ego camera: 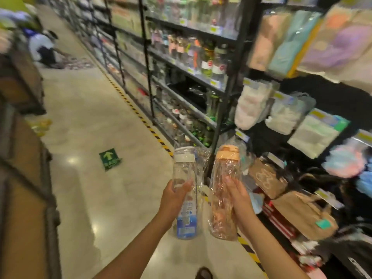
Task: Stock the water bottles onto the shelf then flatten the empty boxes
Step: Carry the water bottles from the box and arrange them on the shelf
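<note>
Your left hand [174, 199] has its fingers curled round a clear plastic water bottle with a white cap [183, 176]. Its blue label is too blurred to read. Your right hand [240, 198] grips a clear, plastic-wrapped water bottle with an orange cap [221, 214]. You hold both upright, just beside each other, above the glossy floor near the dark metal shelf unit [229, 101] of bottles. A green floor sticker [108, 158] shows a white arrow; yellow-black striped tape [138, 115] runs along the shelving.

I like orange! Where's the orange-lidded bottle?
Head view, lower middle: the right hand holds the orange-lidded bottle, right of the white-lidded bottle in the left hand.
</note>
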A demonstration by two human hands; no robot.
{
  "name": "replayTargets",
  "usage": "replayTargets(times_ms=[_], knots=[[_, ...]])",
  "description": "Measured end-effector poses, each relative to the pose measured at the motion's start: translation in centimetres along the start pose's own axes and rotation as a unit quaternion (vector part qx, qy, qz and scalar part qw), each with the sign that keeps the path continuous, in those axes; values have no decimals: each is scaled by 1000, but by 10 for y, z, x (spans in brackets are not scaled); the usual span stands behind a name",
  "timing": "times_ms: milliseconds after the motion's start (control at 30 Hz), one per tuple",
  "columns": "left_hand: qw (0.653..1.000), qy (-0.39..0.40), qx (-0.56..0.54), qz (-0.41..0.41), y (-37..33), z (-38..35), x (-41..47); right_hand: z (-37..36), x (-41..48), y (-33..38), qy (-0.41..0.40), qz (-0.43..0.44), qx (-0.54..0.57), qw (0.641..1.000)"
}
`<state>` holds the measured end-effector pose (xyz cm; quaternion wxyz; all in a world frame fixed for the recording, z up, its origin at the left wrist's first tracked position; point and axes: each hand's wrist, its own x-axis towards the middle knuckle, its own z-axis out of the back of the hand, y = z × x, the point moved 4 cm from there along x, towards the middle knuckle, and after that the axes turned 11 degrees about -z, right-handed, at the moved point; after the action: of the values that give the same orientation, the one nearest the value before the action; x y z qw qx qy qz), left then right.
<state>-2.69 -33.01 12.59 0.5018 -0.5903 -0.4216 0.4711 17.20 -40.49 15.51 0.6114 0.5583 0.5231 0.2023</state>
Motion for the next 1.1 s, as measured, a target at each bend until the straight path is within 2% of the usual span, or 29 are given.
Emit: replayTargets(times_ms=[367,667,900,1100], knots=[[989,-148,18,-7,-23,107,121,-147,151,28,147,-33,-34,988],[975,-216,28,-31,-57,175,223,-254,271,60,224,-54,-53,972],[964,-266,17,-25,-55,240,281,-341,334,67,260,-88,-79,958],[967,-249,25,-39,-59,298,365,-412,396,74,236,-85,-82,965]])
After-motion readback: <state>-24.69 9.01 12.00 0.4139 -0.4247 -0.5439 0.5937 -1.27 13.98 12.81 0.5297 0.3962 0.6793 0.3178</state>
